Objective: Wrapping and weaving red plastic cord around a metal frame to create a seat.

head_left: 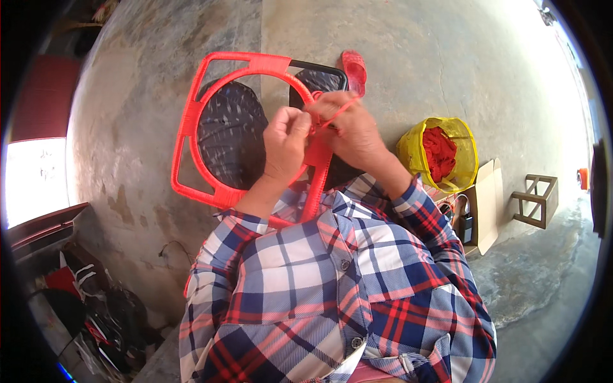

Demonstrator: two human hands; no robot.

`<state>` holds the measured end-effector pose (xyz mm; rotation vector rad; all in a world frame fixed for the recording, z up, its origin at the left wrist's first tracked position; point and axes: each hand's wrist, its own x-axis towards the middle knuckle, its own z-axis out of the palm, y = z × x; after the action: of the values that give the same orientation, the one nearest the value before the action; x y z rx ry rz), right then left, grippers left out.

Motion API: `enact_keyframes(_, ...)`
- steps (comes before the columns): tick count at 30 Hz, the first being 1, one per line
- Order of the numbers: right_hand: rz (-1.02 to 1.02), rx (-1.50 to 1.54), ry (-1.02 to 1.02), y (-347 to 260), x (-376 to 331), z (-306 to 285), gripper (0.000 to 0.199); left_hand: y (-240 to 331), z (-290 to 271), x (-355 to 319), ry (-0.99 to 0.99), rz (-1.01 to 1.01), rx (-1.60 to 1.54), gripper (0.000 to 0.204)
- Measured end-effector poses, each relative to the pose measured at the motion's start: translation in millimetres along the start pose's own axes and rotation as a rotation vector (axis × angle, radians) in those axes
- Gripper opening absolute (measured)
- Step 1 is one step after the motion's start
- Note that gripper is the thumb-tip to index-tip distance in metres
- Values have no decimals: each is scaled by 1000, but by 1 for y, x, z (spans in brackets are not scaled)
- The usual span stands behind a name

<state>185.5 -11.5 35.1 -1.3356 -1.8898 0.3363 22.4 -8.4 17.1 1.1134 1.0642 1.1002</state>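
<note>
A frame (183, 137) with a ring inside it lies over my legs, mostly wrapped in bright red cord. At its far right corner a bare black stretch (319, 66) of the frame shows. My left hand (284, 137) is closed in a pinch at the ring's right side, close to a small bunch of red cord. Just right of it, my right hand (351, 131) has its fingers curled on a strand of red cord (340, 112), which crosses the fingers. That hand is slightly blurred, and the two hands cover the spot between them.
To my right stands a yellow basket (408, 148) with red material (439, 153) inside. An open cardboard box (490, 204) and a small wooden stool (543, 203) lie beyond it. A red slipper (354, 71) is ahead on the concrete floor. Dark clutter (105, 313) fills the lower left.
</note>
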Motion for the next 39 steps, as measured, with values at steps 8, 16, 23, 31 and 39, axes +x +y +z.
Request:
enact_keyframes(8,322,94,-386,28,-4,-76,15,-1,-11,7,130,-165,-330,17)
enact_keyframes(16,605,1604,519,124,-72,-160,16,5,-9,11,88,-437,-130,36)
enact_keyframes(23,977,1188,269,94,-58,-73,11,6,-4,10,-93,-600,-589,44)
enact_keyframes(31,827,892,-316,46,-42,-36,17,-11,-18,11,-150,-590,-637,26)
enact_keyframes(39,862,944,-93,51,-52,-39,16,-2,-8,9,-198,-587,-556,22)
